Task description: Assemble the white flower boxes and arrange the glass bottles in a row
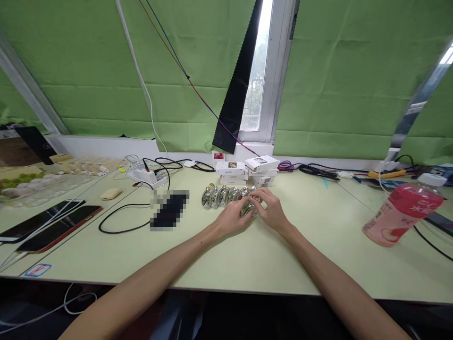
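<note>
A row of shiny, round metal pieces in clear plastic wrap (214, 196) stands on the pale green table, with small gold-coloured knobs on top. At the right end of this row, my left hand (231, 218) is closed with thumb and fingertips on a wrapped round metal piece (249, 207). From the other side my right hand (272, 210) pinches the same piece, its fingers bent over the top. Fingers cover most of the held piece. Just behind the row are small white boxes in two stacks, a left stack (231, 173) and a right stack (262, 164).
A pink-labelled bottle (399, 215) stands at the right. To the left lie a blurred-out dark object (170, 211), two phones (60, 229) and a beige lump (111, 194). A power strip (143, 175) and black cables (318, 171) run along the back. The table's front edge (247, 292) is near.
</note>
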The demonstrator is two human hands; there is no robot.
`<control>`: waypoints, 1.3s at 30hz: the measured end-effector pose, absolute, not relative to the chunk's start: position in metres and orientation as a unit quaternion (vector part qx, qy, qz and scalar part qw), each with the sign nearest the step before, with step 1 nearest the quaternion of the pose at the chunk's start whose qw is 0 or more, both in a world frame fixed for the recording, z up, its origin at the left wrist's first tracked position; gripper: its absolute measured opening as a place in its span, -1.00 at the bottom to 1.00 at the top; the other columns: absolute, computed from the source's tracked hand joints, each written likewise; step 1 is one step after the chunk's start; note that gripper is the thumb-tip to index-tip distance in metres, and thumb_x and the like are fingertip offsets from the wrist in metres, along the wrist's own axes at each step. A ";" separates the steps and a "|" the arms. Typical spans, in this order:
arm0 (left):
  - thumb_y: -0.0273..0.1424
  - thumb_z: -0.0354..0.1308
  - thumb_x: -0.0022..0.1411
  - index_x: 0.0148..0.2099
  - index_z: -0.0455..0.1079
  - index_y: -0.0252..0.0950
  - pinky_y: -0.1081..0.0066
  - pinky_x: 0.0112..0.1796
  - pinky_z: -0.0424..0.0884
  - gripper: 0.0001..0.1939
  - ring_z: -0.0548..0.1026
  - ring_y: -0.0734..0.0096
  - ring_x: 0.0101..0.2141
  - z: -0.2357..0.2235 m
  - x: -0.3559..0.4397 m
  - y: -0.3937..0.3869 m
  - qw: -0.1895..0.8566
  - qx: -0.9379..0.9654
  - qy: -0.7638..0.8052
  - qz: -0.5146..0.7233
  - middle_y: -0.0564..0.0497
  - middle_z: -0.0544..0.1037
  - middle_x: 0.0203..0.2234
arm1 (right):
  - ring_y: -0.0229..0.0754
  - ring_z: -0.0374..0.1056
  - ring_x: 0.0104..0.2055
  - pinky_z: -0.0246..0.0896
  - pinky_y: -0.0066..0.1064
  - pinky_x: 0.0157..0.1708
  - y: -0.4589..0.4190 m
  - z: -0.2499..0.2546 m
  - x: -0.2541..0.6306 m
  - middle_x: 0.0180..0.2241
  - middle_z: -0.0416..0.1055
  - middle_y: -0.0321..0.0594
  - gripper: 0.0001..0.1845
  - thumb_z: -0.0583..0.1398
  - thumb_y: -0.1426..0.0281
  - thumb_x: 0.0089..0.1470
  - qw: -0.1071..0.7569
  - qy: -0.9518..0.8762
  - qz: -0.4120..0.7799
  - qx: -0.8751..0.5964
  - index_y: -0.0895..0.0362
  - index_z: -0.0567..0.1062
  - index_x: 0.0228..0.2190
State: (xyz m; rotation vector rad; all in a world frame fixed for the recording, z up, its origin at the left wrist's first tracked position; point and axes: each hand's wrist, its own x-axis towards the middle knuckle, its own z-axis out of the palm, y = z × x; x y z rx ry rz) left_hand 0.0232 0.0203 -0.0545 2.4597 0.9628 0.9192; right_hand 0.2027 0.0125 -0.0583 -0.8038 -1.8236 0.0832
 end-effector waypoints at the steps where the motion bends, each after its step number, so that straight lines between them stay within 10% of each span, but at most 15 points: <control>1: -0.30 0.07 0.32 0.08 0.35 -0.27 0.46 -0.46 0.23 -0.68 0.36 0.47 -0.60 -0.055 0.023 0.020 0.171 0.866 0.340 0.324 0.16 0.43 -0.57 | -0.08 0.39 -0.19 0.35 -0.24 -0.24 0.013 -0.059 0.202 -0.23 0.45 -0.14 -0.90 0.15 0.40 0.28 0.546 -0.767 0.038 -0.336 0.04 0.48 -0.20; 39: -0.29 0.07 0.32 0.00 0.37 -0.28 0.47 -0.49 0.18 -0.73 0.36 0.46 -0.59 -0.055 0.025 0.021 0.166 0.863 0.351 0.322 0.13 0.44 -0.58 | -0.14 0.19 -0.32 0.15 -0.31 -0.32 0.015 -0.048 0.199 -0.38 0.17 -0.24 -0.76 0.04 0.47 0.28 0.522 -0.788 0.058 -0.321 0.07 0.25 -0.46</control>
